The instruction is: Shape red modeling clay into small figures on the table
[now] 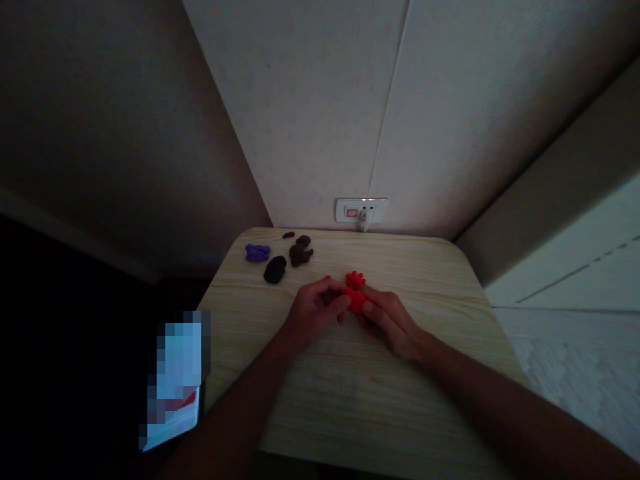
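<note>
A red modelling clay shape (356,299) with small knobbly lobes sits at the middle of the light wood-grain table (415,273). My left hand (315,311) presses its fingertips against the shape's left side, and my right hand (387,325) grips it from the right. Both hands hide its lower part. A small red bit (327,277) shows just beyond my left fingers. Further back lie a purple clay piece (257,253), a dark oval lump (275,270), a brown clay figure (300,252) and a tiny dark scrap (288,235).
The table's far edge meets a pale wall with a white wall socket (361,210) and a plug. Darker walls stand on both sides. A pixelated, bright rectangular object (177,373) sits beyond the table's left edge in the dark.
</note>
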The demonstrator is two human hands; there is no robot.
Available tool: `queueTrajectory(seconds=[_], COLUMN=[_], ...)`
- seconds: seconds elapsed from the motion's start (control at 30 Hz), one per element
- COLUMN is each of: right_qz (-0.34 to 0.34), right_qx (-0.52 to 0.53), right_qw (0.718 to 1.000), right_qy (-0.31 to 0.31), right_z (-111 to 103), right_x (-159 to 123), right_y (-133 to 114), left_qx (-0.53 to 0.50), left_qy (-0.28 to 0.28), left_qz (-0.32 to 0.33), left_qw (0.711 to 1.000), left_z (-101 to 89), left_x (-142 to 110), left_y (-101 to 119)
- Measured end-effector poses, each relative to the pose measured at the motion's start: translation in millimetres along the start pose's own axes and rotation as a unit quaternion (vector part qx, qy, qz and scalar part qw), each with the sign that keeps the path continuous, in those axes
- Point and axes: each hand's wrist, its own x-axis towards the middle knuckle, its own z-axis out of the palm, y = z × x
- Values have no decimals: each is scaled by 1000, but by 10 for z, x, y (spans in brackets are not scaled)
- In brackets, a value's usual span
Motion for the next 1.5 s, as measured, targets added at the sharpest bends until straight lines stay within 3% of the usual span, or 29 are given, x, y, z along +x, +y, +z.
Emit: queueTrajectory(seconds=[0.23,0.43,0.57,0.87,1.2,1.5], right_qz=[-4,11,-6,-35,-24,-35], right_qx=[-46,-41,-75,-112,-80,-125], right_qw=[999,998,996,992,995,987], right_qy=[23,35,43,40,46,92], right_z=[16,48,47,56,69,84], right_x=[19,19,2,6,9,14], right_y=[-39,-55,-45,-57,-51,-37], left_qx=[28,9,29,137,81,115], left_qy=[16,53,78,72,52,50], left_qz=[42,25,66,147,83,115], left_qw=[999,998,994,977,992,985], left_z=[-11,-30,-33,-60,-34,-6], left_x=[1,3,5,-5,-31,-22], left_y=[-18,-63,-7,26,17,19])
